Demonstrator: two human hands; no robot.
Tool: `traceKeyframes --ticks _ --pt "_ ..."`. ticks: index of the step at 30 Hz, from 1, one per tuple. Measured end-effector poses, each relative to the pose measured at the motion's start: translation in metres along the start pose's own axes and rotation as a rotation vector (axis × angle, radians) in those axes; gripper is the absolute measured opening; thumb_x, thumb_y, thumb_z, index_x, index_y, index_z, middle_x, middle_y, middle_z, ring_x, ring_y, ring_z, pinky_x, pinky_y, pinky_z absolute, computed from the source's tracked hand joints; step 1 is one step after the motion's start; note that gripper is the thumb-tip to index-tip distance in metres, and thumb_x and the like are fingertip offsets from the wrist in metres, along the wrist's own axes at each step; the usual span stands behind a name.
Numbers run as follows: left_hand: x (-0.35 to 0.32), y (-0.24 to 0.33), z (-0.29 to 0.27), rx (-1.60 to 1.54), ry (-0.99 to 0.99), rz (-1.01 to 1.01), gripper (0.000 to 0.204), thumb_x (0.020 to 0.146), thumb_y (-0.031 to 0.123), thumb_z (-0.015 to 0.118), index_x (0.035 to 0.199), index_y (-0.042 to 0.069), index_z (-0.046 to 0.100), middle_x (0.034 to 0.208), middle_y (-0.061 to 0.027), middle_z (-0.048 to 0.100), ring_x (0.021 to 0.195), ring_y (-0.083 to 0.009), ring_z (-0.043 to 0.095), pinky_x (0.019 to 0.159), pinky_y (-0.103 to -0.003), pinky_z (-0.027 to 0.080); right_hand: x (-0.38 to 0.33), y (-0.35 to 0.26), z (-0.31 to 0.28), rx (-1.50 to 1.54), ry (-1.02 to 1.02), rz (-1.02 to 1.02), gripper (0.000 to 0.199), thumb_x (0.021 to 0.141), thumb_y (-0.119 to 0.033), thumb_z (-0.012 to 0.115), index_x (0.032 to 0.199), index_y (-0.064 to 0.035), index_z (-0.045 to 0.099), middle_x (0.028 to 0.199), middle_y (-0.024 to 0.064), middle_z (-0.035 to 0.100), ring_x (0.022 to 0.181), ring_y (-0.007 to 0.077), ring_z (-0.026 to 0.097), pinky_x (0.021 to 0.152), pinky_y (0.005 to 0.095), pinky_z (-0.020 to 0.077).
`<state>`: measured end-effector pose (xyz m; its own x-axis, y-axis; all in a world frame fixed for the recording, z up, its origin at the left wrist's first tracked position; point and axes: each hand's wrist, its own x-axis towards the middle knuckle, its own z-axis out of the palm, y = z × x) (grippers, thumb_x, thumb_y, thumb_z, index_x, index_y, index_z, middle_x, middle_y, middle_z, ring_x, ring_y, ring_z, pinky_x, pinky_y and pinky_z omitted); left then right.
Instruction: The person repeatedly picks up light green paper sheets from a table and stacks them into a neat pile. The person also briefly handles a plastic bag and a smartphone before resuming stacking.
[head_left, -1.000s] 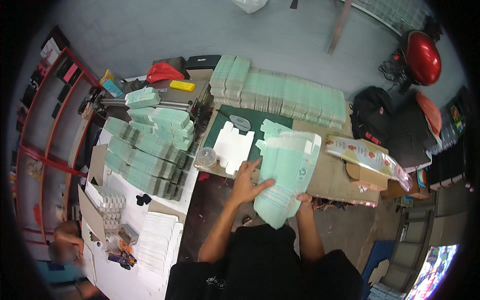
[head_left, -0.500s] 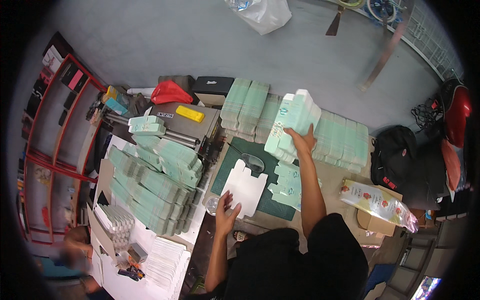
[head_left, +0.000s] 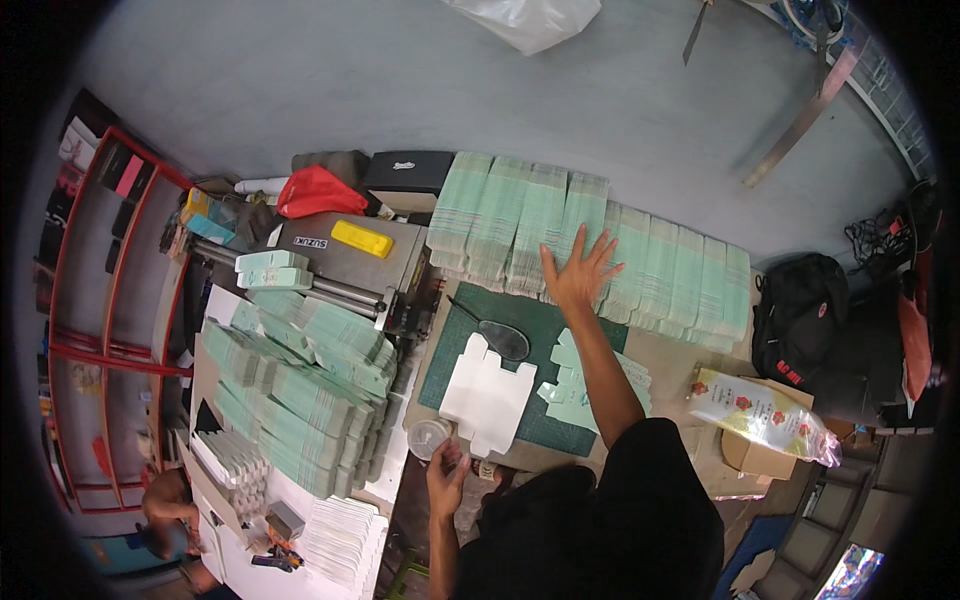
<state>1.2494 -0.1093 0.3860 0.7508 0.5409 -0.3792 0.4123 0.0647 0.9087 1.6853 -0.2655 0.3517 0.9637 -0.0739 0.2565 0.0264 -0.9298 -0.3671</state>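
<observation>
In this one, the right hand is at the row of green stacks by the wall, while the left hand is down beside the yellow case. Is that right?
Not quite: in the head view, the left hand is beside the clear round container. The right hand is indeed at the row of green stacks by the wall.

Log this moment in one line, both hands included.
Right hand: spread at green carton stacks | left hand: open near round clear tub | white flat carton, green flat carton: partly over cutting mat
</observation>
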Motion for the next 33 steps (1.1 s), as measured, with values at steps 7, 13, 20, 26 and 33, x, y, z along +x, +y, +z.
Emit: traceKeyframes --ticks 7,13,20,26,33 --pt "-0.002 0.007 0.002 0.067 -0.029 0.001 0.059 0.095 0.019 0.08 0.144 -0.002 0.057 0.126 -0.0185 0.07 0.115 -0.0244 0.067 0.101 -0.039 0.053 -0.002 0.004 0.016 -0.146 0.025 -0.047 0.088 0.104 -0.068 0.038 0.162 -0.0007 0.038 0.168 0.0335 0.026 0.154 0.056 0.023 0.117 0.0811 0.0037" --pt "-0.02 -0.008 -0.003 0.088 0.044 0.01 0.058 0.094 0.022 0.081 0.141 -0.003 0.059 0.124 -0.0206 0.073 0.116 -0.0273 0.07 0.103 -0.041 0.053 0.001 -0.033 0.005 -0.173 -0.068 -0.384 0.091 0.105 -0.07 0.032 0.164 -0.0019 0.032 0.173 0.0202 0.024 0.16 0.044 0.017 0.12 0.078 -0.0023" --pt "-0.054 -0.039 -0.023 0.227 0.114 0.051 0.059 0.094 0.026 0.082 0.14 -0.003 0.061 0.123 -0.0228 0.073 0.115 -0.0288 0.07 0.102 -0.042 0.054 0.04 -0.077 0.014 -0.186 -0.402 -0.446 0.105 0.099 -0.081 0.027 0.168 -0.0029 0.02 0.177 0.0137 0.016 0.164 0.0338 0.009 0.126 0.0687 -0.0061" --pt "-0.104 -0.075 -0.041 0.176 0.243 -0.019 0.059 0.093 0.028 0.082 0.139 -0.003 0.062 0.121 -0.0231 0.073 0.111 -0.0289 0.072 0.098 -0.041 0.056 0.042 -0.084 -0.009 -0.182 -0.512 -0.356 0.106 0.099 -0.082 0.027 0.167 -0.0005 0.02 0.177 0.0145 0.016 0.164 0.0348 0.008 0.127 0.0675 -0.0054" --pt "-0.168 -0.145 -0.065 0.142 0.295 -0.147 0.057 0.095 0.03 0.08 0.138 -0.004 0.062 0.118 -0.0228 0.074 0.109 -0.0287 0.072 0.096 -0.04 0.056 -0.122 -0.019 -0.028 0.253 -0.055 -0.605 0.074 0.105 -0.051 0.052 0.156 0.0017 0.044 0.159 0.0263 0.045 0.15 0.0434 0.039 0.124 0.0702 0.0079"
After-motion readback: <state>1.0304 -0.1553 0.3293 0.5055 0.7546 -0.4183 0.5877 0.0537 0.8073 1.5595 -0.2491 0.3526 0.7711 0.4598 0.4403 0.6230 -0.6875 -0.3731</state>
